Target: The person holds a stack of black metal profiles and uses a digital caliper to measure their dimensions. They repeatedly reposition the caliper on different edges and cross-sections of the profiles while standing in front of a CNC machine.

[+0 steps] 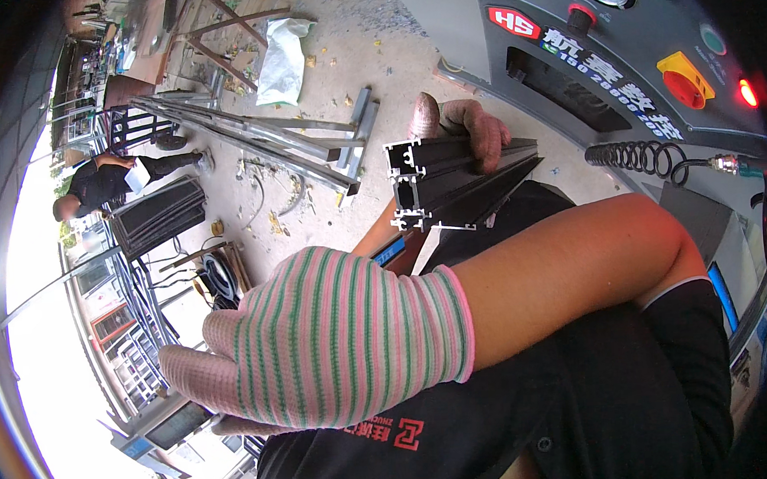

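Observation:
My left hand [473,133], in a pinkish-grey stained glove, grips a black aluminium profile [450,180] with its fingers over the upper side. The profile's bare cut end faces left and shows bright, hollow, ribbed walls. My left forearm is mostly hidden behind the profile and my other glove. Across the front of my body reaches my right arm, and my right hand [319,338] wears a glove striped pink, green and white. Its fingers look curled at the left, apart from the profile; whatever they close on, if anything, is hidden by the glove's back.
At the upper right stands a grey machine panel [617,71] with gauge, buttons, a red-yellow rotary switch [686,83] and a black coiled hose [635,159]. Long metal bars [256,129] lie on a stand at upper left. A person [103,180] holding paper stands beside stacked dark profiles [161,216].

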Motion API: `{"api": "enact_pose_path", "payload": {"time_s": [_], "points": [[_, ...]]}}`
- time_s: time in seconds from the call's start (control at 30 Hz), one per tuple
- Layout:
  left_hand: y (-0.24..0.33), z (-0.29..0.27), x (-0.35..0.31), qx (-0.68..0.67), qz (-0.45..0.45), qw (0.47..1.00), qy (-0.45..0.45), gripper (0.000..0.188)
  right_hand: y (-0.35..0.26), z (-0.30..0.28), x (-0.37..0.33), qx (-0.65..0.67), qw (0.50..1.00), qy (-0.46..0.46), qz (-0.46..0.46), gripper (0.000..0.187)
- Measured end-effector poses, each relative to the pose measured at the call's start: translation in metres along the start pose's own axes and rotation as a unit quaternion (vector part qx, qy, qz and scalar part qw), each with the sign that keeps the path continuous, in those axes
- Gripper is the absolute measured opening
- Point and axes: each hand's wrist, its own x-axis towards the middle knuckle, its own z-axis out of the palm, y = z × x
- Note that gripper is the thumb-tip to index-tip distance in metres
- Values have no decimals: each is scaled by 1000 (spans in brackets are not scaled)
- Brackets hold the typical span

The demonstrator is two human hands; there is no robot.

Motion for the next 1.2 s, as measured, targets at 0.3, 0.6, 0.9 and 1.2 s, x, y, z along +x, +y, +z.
{"api": "enact_pose_path", "payload": {"time_s": [0.3,0.6,0.9,1.2], "points": [[3,17,-3,35,-22,998,55,78,1,-17,12,111,946,-274,131,53],[12,15,-2,54,-10,998,28,76,1,15,-2,-41,992,123,2,47],[8,15,-1,46,1,998,49,81,-4,6,-1,-53,998,34,11,49],[6,17,3,28,-7,999,34,79,-3,1,0,-63,998,26,5,50]]}}
